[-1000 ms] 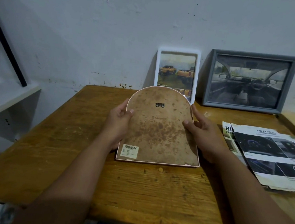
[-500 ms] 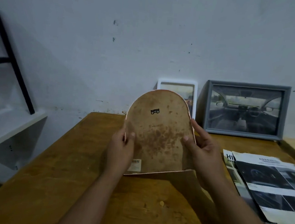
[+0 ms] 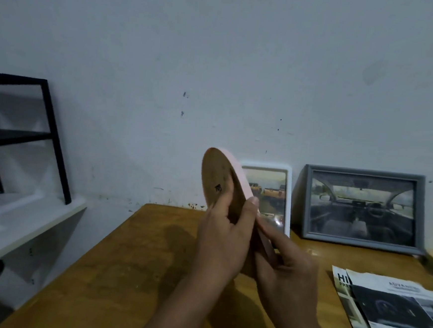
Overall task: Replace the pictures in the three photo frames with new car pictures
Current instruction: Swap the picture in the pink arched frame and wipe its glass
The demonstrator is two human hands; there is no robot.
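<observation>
The tabletop point(image 3: 134, 266) carries everything you need and keeps it within reach, a wooden surface pushed against the pale wall; at its far edge the grey frame point(image 3: 363, 209) leans on that wall with a car-interior picture showing, which looks to me like a frame parked upright so it stays out of your working space; just beside it, to its left, the white frame point(image 3: 288, 195) leans the same way with pickup trucks in view, partly hidden by what you hold; to your right the car brochures point(image 3: 390, 314) lie flat and overlapping near the tabletop's edge, likely the stock of new pictures kept close for the swap; to the left a white shelf with a black rack point(image 3: 54, 140) stands apart and seems to play no part; above the tabletop, lifted clear of it, you hold the arched pink frame point(image 3: 236, 175) turned nearly edge-on, its stained brown backing facing left, and I judge you turn it this way to inspect the edge or to find where the backing opens; your left hand point(image 3: 223, 242) has its grip clamped on the frame, fingers across the backing and thumb on the pink edge; your right hand point(image 3: 287, 265) pinches the lower edge from the other side, steadying it while the left one turns.
</observation>
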